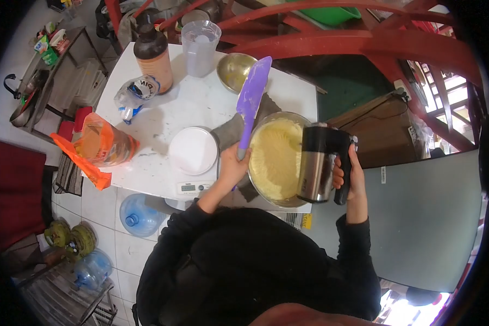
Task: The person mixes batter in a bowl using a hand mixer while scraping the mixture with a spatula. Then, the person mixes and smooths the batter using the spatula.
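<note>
Nearest to us, our right hand (355, 179) wraps its fingers around the black handle of a hand mixer (316, 171), and our left hand (233, 165) closes around the handle of a purple spatula (254, 89). Whether the left hand also touches the metal bowl (280, 205) beside it, we cannot tell.

The mixer sits over the bowl's right side; its long axis runs roughly near to far, silver end towards us, black end away. Its beaters are hidden from us. The spatula's long axis also runs away from our body, leaning a little right, with its smeared blade at the far end.

In the bowl lies a pale yellow mixture (277, 157). We judge the step to be mixing, perhaps at a pause for scraping; the next move seems to call for a steady bowl and a level mixer.

Left of the bowl stands a kitchen scale (193, 187); beyond are a small metal bowl (231, 68), a clear jug (200, 51) and a brown bottle (153, 62).
</note>
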{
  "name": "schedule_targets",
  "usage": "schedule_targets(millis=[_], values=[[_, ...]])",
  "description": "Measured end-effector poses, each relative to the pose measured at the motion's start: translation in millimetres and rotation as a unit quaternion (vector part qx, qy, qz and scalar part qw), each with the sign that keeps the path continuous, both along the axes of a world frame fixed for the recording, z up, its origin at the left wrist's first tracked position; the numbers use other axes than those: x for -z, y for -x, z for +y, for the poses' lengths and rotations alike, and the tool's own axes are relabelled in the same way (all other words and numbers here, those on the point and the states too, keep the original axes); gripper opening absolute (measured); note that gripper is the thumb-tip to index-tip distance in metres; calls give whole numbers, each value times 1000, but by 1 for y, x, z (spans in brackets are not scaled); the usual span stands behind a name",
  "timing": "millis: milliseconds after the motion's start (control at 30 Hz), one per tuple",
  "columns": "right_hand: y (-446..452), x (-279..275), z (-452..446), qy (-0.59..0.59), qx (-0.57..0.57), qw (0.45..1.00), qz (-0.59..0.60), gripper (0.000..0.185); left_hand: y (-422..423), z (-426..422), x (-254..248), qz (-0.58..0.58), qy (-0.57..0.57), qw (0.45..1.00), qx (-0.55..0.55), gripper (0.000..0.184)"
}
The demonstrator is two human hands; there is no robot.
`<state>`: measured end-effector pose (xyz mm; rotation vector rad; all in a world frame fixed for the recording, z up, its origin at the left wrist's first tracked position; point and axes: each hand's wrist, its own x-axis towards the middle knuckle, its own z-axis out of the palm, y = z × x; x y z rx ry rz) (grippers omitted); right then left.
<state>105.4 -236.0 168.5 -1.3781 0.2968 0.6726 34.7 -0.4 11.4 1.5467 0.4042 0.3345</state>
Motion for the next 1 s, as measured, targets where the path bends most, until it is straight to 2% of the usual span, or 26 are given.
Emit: schedule_targets(millis=[200,233,333,433,667,767,867,967,1000], values=[[44,-23,-24,31,-75,991,110,47,-2,-1,11,-27,-59,998,-17,20],[50,-28,-22,-1,-88,986,145,44,-2,-1,11,-19,-55,998,-13,22],[68,-41,2,-7,-115,986,120,42,-1,-2,6,-33,-63,997,-10,26],[53,-23,4,-138,-200,964,111,44,1,-2,2,-23,-86,996,-7,28],[-1,15,11,-134,-62,987,57,47,3,-5,-6,11,-34,999,17,29],[0,3,-9,-64,-12,997,35,46,2,-4,-2,13,-6,999,30,30],[17,-9,-29,-7,-12,1000,26,49,0,-8,-4,0,36,999,17,31],[40,-21,-41,-14,-26,994,107,49,-2,-6,-6,-7,-11,999,36,32],[47,-26,-43,-73,-74,986,130,43,-1,-5,-5,-15,-30,999,36,32]])
